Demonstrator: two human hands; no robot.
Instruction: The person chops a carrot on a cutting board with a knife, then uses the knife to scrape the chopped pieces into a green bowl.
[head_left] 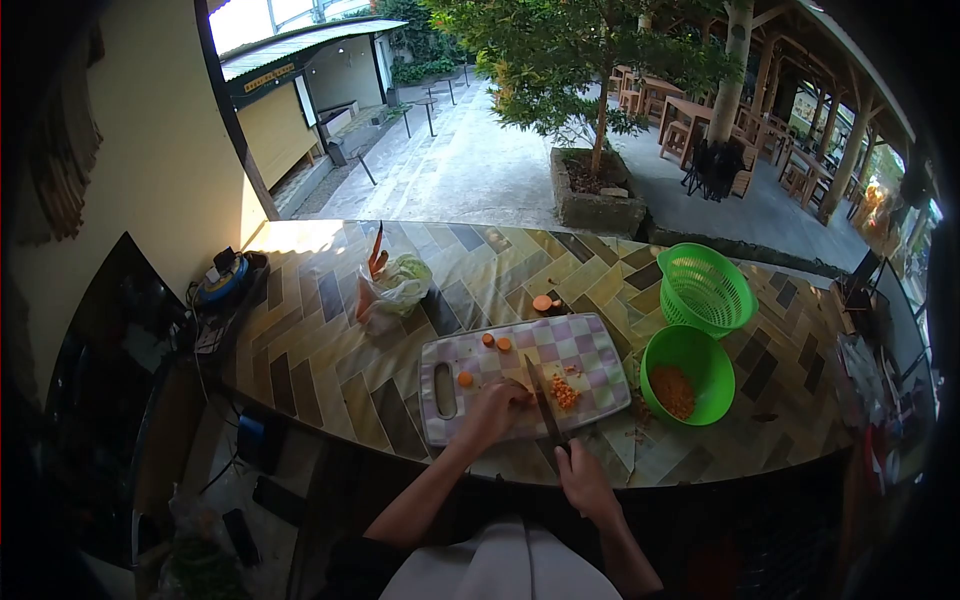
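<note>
My left hand (492,408) presses down on a piece of carrot on the checked cutting board (590,345). In my right hand (582,478) is a knife (542,405), its blade lying across the board just right of my left fingers. A small heap of chopped carrot (565,392) lies right of the blade. A few carrot slices (495,342) rest near the board's far edge, one more slice (465,379) sits by the board's handle hole, and a carrot end (542,303) lies on the counter beyond the board.
A green bowl (690,352) with chopped carrot stands right of the board, a green colander (705,288) behind it. A plastic bag (390,290) with greens and carrots lies at the back left. A blue device (222,283) sits at the counter's left end.
</note>
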